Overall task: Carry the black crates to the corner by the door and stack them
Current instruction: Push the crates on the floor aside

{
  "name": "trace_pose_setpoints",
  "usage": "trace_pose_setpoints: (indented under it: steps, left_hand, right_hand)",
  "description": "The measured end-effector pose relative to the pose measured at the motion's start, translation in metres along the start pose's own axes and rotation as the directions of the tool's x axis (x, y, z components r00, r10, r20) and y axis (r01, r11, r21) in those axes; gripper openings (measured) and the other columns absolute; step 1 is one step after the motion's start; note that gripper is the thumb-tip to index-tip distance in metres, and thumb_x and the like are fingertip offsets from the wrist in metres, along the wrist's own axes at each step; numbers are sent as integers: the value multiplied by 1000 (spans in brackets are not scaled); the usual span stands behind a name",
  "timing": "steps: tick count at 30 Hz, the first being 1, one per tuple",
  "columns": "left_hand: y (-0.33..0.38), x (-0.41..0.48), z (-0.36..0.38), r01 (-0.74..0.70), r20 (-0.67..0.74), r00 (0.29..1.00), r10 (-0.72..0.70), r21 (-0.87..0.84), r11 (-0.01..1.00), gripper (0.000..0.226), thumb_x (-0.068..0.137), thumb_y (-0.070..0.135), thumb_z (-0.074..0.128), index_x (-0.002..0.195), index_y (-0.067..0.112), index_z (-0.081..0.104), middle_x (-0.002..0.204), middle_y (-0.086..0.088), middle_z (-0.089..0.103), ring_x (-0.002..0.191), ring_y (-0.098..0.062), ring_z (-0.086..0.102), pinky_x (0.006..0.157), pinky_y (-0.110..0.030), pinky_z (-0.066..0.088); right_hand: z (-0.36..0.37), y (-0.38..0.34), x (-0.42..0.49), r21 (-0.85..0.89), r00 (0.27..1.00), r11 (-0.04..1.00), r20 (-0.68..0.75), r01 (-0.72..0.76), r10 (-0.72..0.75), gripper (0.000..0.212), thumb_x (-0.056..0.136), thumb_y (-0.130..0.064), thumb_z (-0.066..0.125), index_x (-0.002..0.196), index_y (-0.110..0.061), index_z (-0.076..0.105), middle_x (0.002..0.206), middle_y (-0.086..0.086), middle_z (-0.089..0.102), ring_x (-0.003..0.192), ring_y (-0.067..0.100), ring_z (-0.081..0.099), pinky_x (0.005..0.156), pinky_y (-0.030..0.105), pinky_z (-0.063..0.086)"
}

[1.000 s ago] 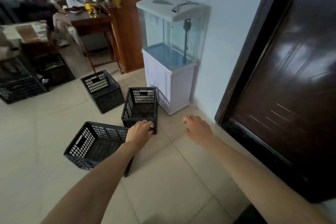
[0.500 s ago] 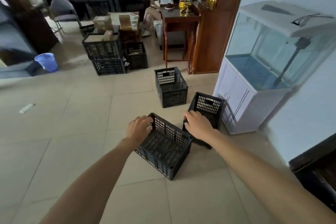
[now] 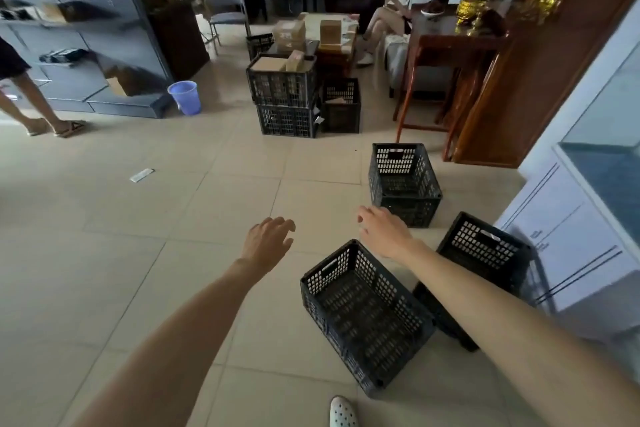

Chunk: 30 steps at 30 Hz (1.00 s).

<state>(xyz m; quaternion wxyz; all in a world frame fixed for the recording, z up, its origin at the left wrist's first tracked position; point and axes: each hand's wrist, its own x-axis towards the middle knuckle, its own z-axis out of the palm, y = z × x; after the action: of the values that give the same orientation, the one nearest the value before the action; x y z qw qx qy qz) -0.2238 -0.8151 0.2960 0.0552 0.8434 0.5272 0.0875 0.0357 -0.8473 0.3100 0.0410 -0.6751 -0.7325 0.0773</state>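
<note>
Head view: left hand [image 3: 268,241] and right hand [image 3: 382,234] hung spread and empty above the tile floor [image 3: 138,253]. Three black crates [image 3: 363,314] sat near the cabinet [image 3: 568,253], unstacked; more crates [image 3: 284,104] remained across the room.

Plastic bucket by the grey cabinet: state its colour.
Light purple-blue bucket, seen in the head view.

Your right arm [image 3: 485,295] covers part of the crate by the white cabinet [image 3: 485,250]. The cabinet [image 3: 568,246] is cut off at the right edge. The grey shelves [image 3: 69,10] look blurry. Your shoe [image 3: 343,414] is cut off at the bottom.
</note>
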Motion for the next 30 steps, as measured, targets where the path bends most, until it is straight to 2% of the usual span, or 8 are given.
trace_pose_setpoints:
  steps: [4, 12, 18, 22, 28, 30]
  left_hand:
    - [-32, 41, 0, 98, -15, 995, -98, -27, 995, 27, 92, 29, 58, 118, 24, 61, 114, 5, 65, 108, -21, 59, 83, -32, 44]
    - [-117, 101, 14, 227, 7, 974, -227, -73, 971, 27, 92, 26, 59, 118, 22, 62, 113, 2, 67, 107, -23, 60, 81, -34, 45]
    - [-208, 185, 16, 206, 22, 978, -205, -58, 977, 27, 92, 28, 58, 119, 23, 61, 114, 4, 66, 108, -22, 60, 78, -31, 43]
    - [-277, 256, 5, 177, 19, 984, -176, -93, 980, 26, 93, 28, 58, 118, 23, 61, 113, 5, 66, 106, -21, 60, 76, -31, 41]
    - [-366, 356, -1, 114, 103, 989, -110, -40, 993, 25, 94, 29, 56, 118, 25, 61, 116, 6, 65, 110, -20, 58, 79, -30, 41]
    - [-382, 385, 0, 84, 155, 985, -79, -22, 996, 25, 94, 28, 56, 118, 26, 61, 117, 8, 65, 110, -19, 59, 79, -30, 42]
  right_hand:
    - [5, -8, 74, -21, 999, 999, 1, 47, -47, 23, 91, -12, 40, 111, -19, 50, 116, 2, 59, 104, 24, 55, 83, 40, 49]
    - [29, -47, 189, -31, 989, 991, 72, 132, -129, 25, 92, -15, 36, 112, -20, 50, 119, 1, 58, 109, 24, 52, 78, 36, 40]
    - [43, -78, 303, -41, 991, 995, 99, 94, -89, 26, 91, -14, 37, 112, -19, 51, 120, 1, 58, 112, 25, 50, 84, 38, 39]
    - [50, -102, 385, 18, 996, 1000, 88, -21, 19, 25, 91, -15, 39, 112, -19, 52, 120, 0, 59, 112, 25, 51, 86, 39, 40]
    - [60, -130, 485, 85, 993, 991, 71, -100, 94, 22, 94, -21, 41, 113, -18, 51, 120, 1, 58, 112, 25, 51, 85, 39, 39]
    - [63, -134, 502, 71, 989, 993, 122, -98, 89, 21, 93, -21, 44, 113, -18, 51, 119, 1, 57, 112, 25, 50, 85, 39, 39]
